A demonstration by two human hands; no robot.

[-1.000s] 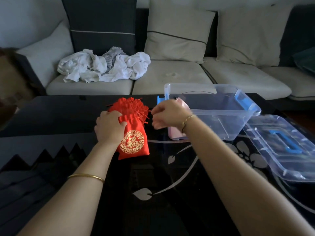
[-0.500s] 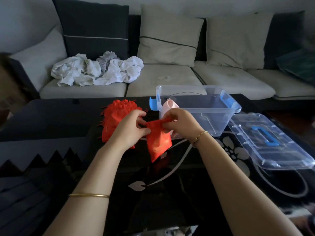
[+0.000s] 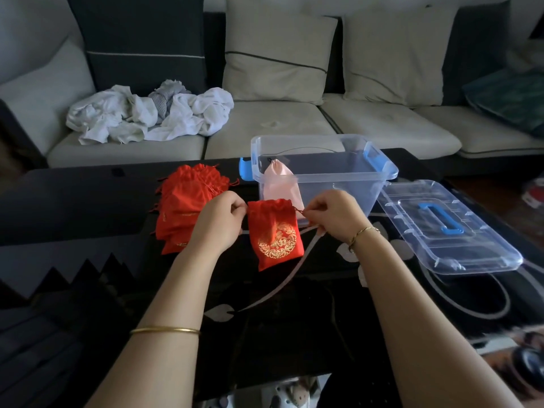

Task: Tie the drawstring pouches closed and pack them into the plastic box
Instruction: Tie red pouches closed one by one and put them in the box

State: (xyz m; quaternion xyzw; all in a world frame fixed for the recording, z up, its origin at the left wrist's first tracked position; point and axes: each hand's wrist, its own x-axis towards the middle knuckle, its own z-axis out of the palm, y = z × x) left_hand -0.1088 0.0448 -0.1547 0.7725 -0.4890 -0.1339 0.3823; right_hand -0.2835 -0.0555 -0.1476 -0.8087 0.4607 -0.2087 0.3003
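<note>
A red drawstring pouch (image 3: pixel 275 235) with a gold emblem hangs between my hands above the dark table. My left hand (image 3: pixel 219 220) pinches the string at the pouch's left top corner. My right hand (image 3: pixel 332 214) pinches the red string at the right top corner. The pouch's mouth is gathered. A pile of several more red pouches (image 3: pixel 184 201) lies on the table, partly behind my left hand. The clear plastic box (image 3: pixel 323 169) with blue latches stands behind my hands, and a pink pouch (image 3: pixel 279 184) leans inside it at the left end.
The box's clear lid (image 3: pixel 444 228) with a blue handle lies flat on the table to the right. A sofa (image 3: pixel 294 119) with cushions runs behind the table, with crumpled white cloth (image 3: pixel 147 114) on its left seat. The black glass table (image 3: pixel 88 207) has a pale floral pattern.
One red pouch came off the pile and moved right to the space in front of the box. Both hands now pull its strings outward at the top corners, and it hangs upright with the emblem facing me.
</note>
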